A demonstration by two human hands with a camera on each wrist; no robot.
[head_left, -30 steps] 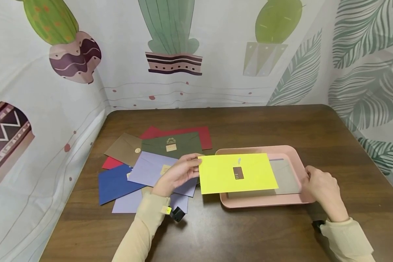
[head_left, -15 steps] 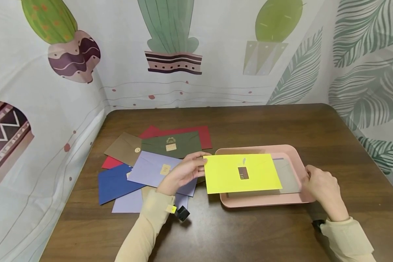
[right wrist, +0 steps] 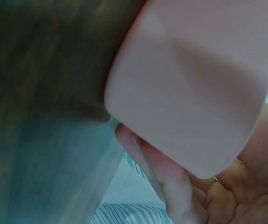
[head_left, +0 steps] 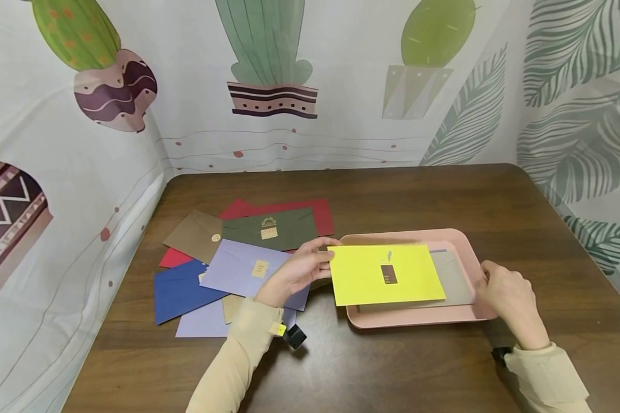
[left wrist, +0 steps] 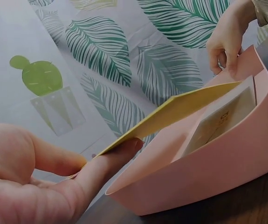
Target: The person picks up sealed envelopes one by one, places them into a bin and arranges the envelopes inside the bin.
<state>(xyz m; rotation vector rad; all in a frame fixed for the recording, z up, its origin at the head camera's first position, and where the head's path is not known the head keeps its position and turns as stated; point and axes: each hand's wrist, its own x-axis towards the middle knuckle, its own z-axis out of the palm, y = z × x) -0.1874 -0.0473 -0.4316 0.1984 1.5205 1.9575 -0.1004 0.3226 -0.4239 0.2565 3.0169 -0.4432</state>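
Note:
My left hand (head_left: 301, 269) pinches the left edge of a bright yellow envelope (head_left: 359, 275), which bears a brown label. The envelope is held flat above a pink tray (head_left: 418, 318) and covers much of it. In the left wrist view, the thumb and fingers lie on either side of the envelope (left wrist: 171, 109), whose far end reaches over the tray. A pale grey envelope (head_left: 452, 278) lies inside the tray. At the tray's right end, my right hand (head_left: 508, 301) grips the rim. The right wrist view has its fingers (right wrist: 171, 182) against the pink wall.
Left of the tray, a loose overlapping pile holds a lilac envelope (head_left: 237, 269), a blue one (head_left: 186, 289), a dark green one (head_left: 289, 226), a brown one (head_left: 193, 235) and red ones (head_left: 324, 215). A patterned cloth (head_left: 341, 143) hangs behind the wooden table (head_left: 392, 367).
My left hand has moved a little to the right, carrying the yellow envelope farther over the tray. The right hand and the tray have stayed in place.

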